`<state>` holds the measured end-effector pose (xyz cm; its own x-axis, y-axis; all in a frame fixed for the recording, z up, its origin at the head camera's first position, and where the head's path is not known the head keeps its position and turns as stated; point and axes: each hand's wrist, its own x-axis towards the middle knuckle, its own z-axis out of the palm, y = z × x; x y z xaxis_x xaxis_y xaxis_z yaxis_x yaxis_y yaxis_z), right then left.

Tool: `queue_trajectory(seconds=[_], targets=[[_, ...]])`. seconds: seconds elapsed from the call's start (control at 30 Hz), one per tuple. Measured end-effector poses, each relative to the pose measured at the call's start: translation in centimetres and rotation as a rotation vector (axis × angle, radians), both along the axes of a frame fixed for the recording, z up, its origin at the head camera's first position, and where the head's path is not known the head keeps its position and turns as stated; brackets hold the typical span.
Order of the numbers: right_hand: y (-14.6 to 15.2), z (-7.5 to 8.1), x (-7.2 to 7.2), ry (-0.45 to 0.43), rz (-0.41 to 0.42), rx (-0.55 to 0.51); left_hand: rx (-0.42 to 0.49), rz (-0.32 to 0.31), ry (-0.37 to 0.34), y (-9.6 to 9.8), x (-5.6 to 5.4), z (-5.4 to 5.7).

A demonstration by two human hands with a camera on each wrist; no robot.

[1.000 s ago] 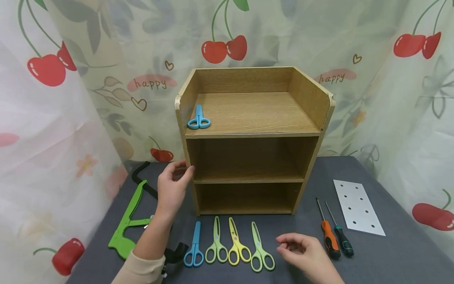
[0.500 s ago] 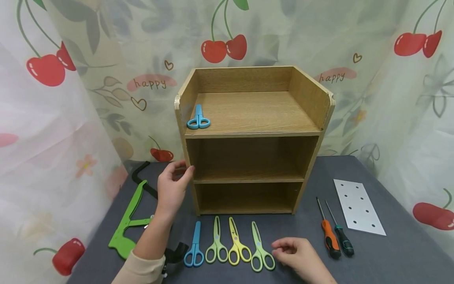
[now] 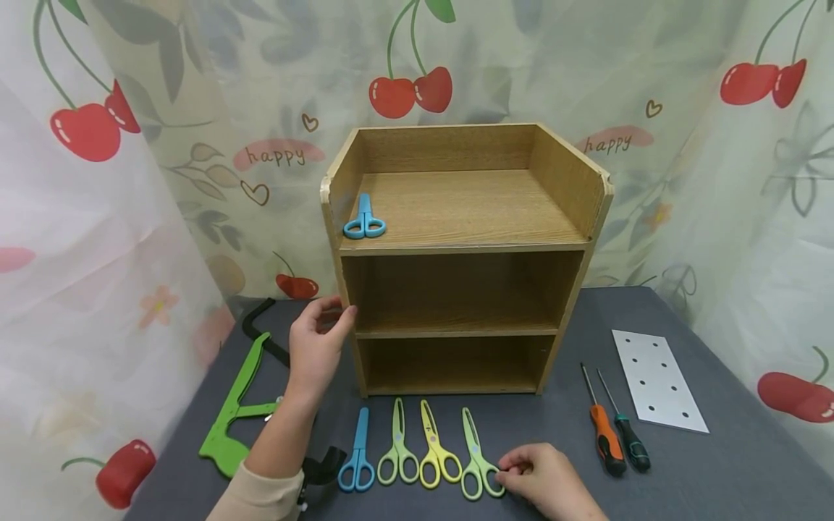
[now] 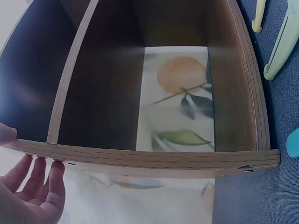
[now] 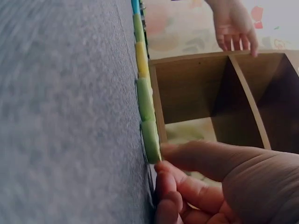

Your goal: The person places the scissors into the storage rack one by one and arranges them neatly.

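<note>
My left hand (image 3: 318,340) holds the left side panel of a small wooden shelf (image 3: 469,250), thumb on one face and fingers on the other, as the left wrist view shows. At the right end of a row of scissors, my right hand (image 3: 544,474) pinches the outer handle loop of the light green scissors (image 3: 481,467) with thumb and forefinger. These scissors lie flat on the table. To their left lie yellow scissors (image 3: 438,456), another light green pair (image 3: 399,452) and a blue pair (image 3: 357,459). Small blue scissors (image 3: 365,221) rest on the shelf's top board, at left.
Left of the shelf lies a green-handled hacksaw (image 3: 231,423), partly behind my left forearm. On the right are an orange screwdriver (image 3: 607,440), a dark green screwdriver (image 3: 630,441) and a white plate with holes (image 3: 658,380). A cherry-printed curtain (image 3: 274,94) hangs behind.
My right hand has moved left and slightly down, from beside the light green scissors onto their handle. The left hand stays on the shelf panel.
</note>
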<state>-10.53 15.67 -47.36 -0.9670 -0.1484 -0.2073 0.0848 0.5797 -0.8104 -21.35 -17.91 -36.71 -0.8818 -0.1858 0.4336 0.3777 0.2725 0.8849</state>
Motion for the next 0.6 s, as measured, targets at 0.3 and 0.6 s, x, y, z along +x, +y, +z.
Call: queue_trajectory(seconds=[0.3, 0.6], targets=[[-0.9, 0.2, 0.1, 0.098, 0.003, 0.126, -0.002, 0.0, -0.003, 0.0, 0.1, -0.1], [-1.3, 0.7, 0.4, 0.153, -0.094, 0.176, -0.004, 0.0, 0.01, 0.0, 0.0, -0.1]])
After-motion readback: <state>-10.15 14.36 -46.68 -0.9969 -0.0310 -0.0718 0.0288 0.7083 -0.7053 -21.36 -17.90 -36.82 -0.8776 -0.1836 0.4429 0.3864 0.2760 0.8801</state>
